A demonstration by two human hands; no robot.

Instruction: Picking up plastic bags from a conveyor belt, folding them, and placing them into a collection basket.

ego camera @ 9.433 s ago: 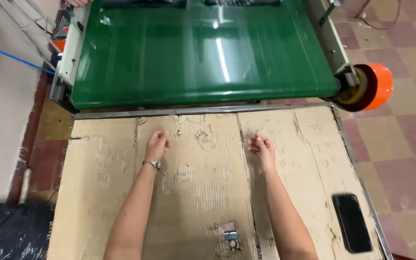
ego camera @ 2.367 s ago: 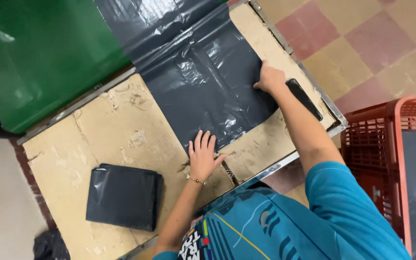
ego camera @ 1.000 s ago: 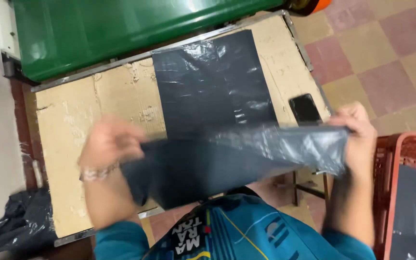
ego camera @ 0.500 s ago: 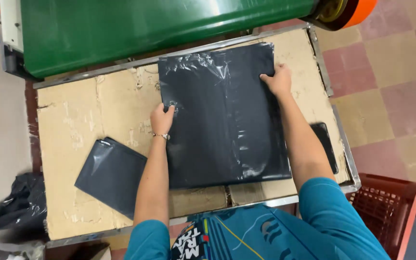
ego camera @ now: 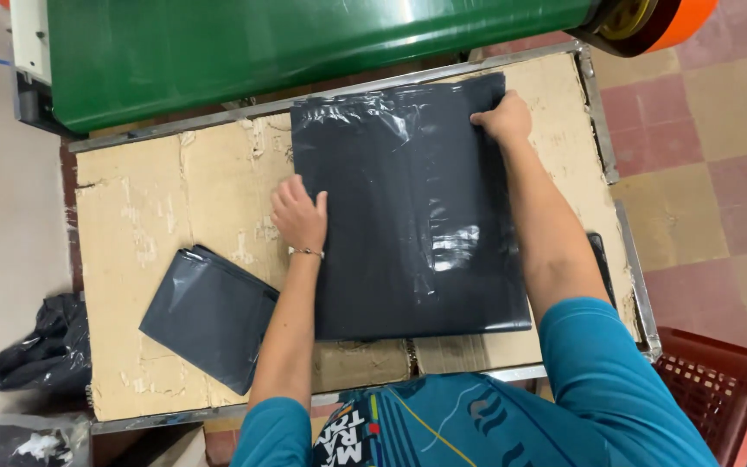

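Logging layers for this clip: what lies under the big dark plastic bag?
The big dark plastic bag lies flat on the worn cardboard sheet, which shows all around it. Both hands, left hand and right hand, press its edges. Anything beneath the bag is covered.

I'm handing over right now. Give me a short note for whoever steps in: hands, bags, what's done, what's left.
Left hand: open, flat on the left edge of the large dark bag.
Right hand: pressing the bag's top right corner.
The bag lies flat on the cardboard table top, below the green conveyor.
Done: one folded bag lies at the lower left.
Left: the large bag is spread out but not yet folded.
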